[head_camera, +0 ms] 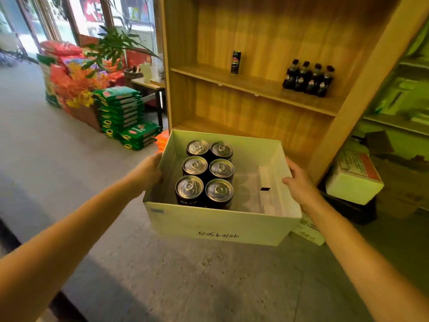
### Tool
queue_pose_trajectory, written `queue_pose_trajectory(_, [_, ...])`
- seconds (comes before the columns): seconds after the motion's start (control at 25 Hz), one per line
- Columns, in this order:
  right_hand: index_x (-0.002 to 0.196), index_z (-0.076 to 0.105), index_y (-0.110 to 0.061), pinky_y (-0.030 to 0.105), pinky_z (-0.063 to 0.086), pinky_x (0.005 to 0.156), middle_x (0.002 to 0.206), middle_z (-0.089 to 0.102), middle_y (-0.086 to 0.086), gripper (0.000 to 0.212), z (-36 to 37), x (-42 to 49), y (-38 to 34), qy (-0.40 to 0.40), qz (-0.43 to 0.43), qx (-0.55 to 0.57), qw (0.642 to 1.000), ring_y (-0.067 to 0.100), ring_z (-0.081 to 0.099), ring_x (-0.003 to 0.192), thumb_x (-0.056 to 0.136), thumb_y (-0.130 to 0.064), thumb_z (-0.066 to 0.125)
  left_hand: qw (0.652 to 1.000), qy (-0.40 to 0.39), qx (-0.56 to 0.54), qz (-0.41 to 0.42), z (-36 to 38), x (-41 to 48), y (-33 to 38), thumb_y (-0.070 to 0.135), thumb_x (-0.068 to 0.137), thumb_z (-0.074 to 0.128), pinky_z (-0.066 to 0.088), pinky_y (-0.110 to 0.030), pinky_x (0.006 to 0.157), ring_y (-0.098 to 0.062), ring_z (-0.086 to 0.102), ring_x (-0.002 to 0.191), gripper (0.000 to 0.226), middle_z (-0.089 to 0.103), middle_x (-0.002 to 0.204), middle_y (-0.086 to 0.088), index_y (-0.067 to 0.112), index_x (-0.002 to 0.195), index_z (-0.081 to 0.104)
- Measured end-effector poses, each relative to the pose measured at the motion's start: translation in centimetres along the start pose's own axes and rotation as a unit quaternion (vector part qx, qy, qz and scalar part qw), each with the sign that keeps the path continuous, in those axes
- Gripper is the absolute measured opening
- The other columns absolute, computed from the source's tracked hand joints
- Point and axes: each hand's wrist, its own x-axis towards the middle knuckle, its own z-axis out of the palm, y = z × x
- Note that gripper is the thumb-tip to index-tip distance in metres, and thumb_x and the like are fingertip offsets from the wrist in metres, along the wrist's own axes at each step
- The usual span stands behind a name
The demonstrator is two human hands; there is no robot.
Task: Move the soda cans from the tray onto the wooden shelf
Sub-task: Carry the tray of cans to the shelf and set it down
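Left hand (pixel 148 173) and right hand (pixel 299 182) each grip opposite side wall of white cardboard tray (pixel 216 225), keeping it level. Six black aluminium soda cans (pixel 207 173) upright inside, left half. Wooden shelf (pixel 255 87) just beyond; one can already there.

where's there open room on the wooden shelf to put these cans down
The middle shelf board is bare between the lone can and the four bottles, and left of that can. The board below looks bare. The right end is crowded by bottles.
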Motion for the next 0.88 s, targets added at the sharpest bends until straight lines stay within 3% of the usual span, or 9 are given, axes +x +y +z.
queue_pose_trajectory(0.08, [0.140, 0.032, -0.022, 0.018, 0.036, 0.060, 0.127, 0.051, 0.005, 0.057, 2.3, 5.8, -0.4, -0.013, -0.004, 0.003, 1.000, 0.011, 0.044, 0.101, 0.090, 0.006, 0.036, 1.000, 0.012, -0.004, -0.012, -1.2, 5.5, -0.1, -0.015, 0.085, 0.041, 0.043, -0.044, 0.096, -0.033, 0.044, 0.126, 0.066, 0.046, 0.138, -0.016, 0.016, 0.142, 0.030])
queue_pose_trajectory(0.24, [0.140, 0.031, -0.024, 0.017, 0.034, 0.056, 0.113, 0.049, -0.002, 0.057, 6.5, 17.2, -0.8, -0.024, -0.020, 0.016, 0.999, 0.010, 0.048, 0.092, 0.091, 0.004, 0.037, 0.999, 0.029, -0.007, -0.031, -2.6, 16.4, -0.1, -0.015, 0.085, 0.042, 0.041, -0.048, 0.098, -0.034, 0.041, 0.128, 0.069, 0.045, 0.140, -0.015, 0.020, 0.143, 0.029])
queue_pose_trajectory(0.36, [0.140, 0.031, -0.024, 0.016, 0.034, 0.054, 0.105, 0.047, -0.004, 0.055, 9.2, 24.8, -1.7, -0.021, -0.023, 0.022, 0.999, -0.003, 0.045, 0.074, 0.092, 0.002, 0.037, 0.998, 0.018, -0.026, -0.048, -3.6, 24.2, -0.1, -0.017, 0.083, 0.042, 0.041, -0.053, 0.100, -0.035, 0.041, 0.128, 0.073, 0.044, 0.140, -0.016, 0.021, 0.144, 0.027])
queue_pose_trajectory(0.56, [0.140, 0.031, -0.025, 0.016, 0.038, 0.058, 0.124, 0.053, 0.006, 0.054, 13.2, 35.2, -3.0, -0.025, -0.003, 0.017, 1.000, 0.012, 0.049, 0.098, 0.092, 0.001, 0.038, 0.998, 0.002, -0.035, -0.046, -5.6, 36.0, -0.3, -0.018, 0.081, 0.044, 0.043, -0.054, 0.099, -0.035, 0.043, 0.128, 0.078, 0.044, 0.140, -0.016, 0.023, 0.145, 0.025])
queue_pose_trajectory(0.72, [0.140, 0.030, -0.028, 0.021, 0.044, 0.069, 0.122, 0.050, -0.001, 0.055, 17.5, 40.5, -2.6, 0.008, 0.005, 0.026, 1.000, 0.015, 0.049, 0.109, 0.092, 0.000, 0.037, 0.999, -0.039, -0.021, -0.014, -6.4, 45.5, -2.8, -0.017, 0.079, 0.048, 0.042, -0.055, 0.100, -0.034, 0.042, 0.129, 0.082, 0.042, 0.142, -0.015, 0.023, 0.145, 0.022])
queue_pose_trajectory(0.8, [0.140, 0.029, -0.028, 0.035, 0.047, 0.087, 0.134, 0.047, 0.001, 0.056, 20.4, 42.6, -1.8, 0.028, 0.026, 0.026, 0.999, 0.019, 0.047, 0.119, 0.092, 0.000, 0.038, 0.998, -0.059, 0.004, 0.003, -6.6, 50.2, -4.7, -0.017, 0.078, 0.049, 0.042, -0.055, 0.100, -0.034, 0.041, 0.130, 0.082, 0.041, 0.143, -0.015, 0.022, 0.145, 0.022])
queue_pose_trajectory(0.88, [0.142, 0.026, -0.024, 0.046, 0.038, 0.106, 0.145, 0.039, 0.005, 0.058, 24.4, 44.3, -0.5, 0.061, 0.051, 0.019, 0.997, 0.023, 0.039, 0.131, 0.092, 0.001, 0.038, 0.996, -0.080, 0.036, 0.034, -6.8, 55.2, -6.9, -0.016, 0.079, 0.049, 0.043, -0.051, 0.100, -0.033, 0.043, 0.128, 0.078, 0.044, 0.140, -0.014, 0.021, 0.144, 0.025])
